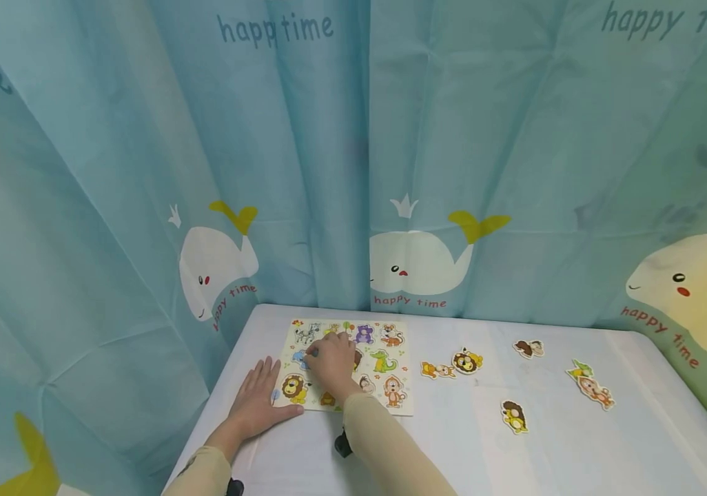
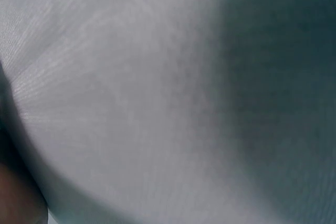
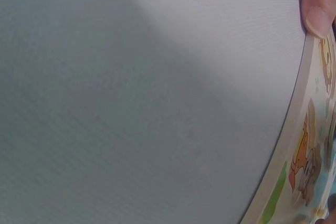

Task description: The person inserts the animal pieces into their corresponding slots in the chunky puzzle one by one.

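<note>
An animal puzzle board (image 1: 349, 406) lies on the left part of the table. My right hand (image 1: 333, 362) is over its left half, fingers curled down at a blue elephant piece (image 1: 299, 359); the fingertips seem to pinch it, partly hidden by the hand. My left hand (image 1: 259, 399) rests with straight fingers along the board's left side, its thumb at the near edge. In the right wrist view that thumb (image 3: 317, 20) touches the board's rim. A lion (image 1: 294, 388), a crocodile (image 1: 383, 361) and a monkey (image 1: 393, 391) show on the board.
Right of the board lie loose animal pieces: an orange one (image 1: 437, 370) beside a lion (image 1: 467, 361), a brown one (image 1: 528, 348), a hedgehog (image 1: 514, 417), and a monkey (image 1: 596, 393) overlapping a green piece (image 1: 579, 369). A blue whale-print curtain (image 1: 316, 172) hangs behind the white table (image 1: 446, 448).
</note>
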The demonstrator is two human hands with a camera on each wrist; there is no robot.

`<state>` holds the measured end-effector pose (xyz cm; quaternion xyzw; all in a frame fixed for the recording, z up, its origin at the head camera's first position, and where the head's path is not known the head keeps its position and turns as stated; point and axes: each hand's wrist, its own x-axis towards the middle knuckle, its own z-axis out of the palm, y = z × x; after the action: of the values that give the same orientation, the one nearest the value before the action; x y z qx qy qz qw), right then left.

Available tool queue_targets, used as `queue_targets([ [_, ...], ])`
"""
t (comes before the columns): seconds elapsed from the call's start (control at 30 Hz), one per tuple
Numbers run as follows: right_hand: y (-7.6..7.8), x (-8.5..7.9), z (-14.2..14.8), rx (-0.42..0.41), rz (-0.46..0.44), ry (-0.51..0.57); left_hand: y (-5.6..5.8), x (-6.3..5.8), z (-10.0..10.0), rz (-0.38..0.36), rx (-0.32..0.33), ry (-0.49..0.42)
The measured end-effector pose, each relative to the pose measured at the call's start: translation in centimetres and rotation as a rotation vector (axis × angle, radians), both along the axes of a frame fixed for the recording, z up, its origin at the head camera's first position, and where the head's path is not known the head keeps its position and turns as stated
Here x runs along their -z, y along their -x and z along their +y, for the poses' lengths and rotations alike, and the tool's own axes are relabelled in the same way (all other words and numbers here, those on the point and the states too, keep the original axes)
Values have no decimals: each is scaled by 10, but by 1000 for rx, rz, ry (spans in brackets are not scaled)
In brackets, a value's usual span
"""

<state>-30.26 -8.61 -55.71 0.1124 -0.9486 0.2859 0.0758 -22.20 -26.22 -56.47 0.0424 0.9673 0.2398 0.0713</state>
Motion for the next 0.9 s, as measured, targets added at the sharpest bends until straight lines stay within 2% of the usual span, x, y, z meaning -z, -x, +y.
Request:
queue_targets([
  [0.23, 2, 3, -1, 6, 28, -12, 0, 3, 0, 34, 6, -12],
  [0.57, 0, 0, -1, 13, 13, -20, 3, 17, -4, 89, 3, -29],
  [0.67, 0, 0, -1, 16, 14, -11, 3, 15, -3, 85, 3, -16],
  [0.8, -1, 1, -2, 28, 13, -15, 0, 4, 0, 45, 2, -10],
  [0.9, 0, 2, -3, 35, 6, -23, 0, 4, 0, 39, 1, -12],
])
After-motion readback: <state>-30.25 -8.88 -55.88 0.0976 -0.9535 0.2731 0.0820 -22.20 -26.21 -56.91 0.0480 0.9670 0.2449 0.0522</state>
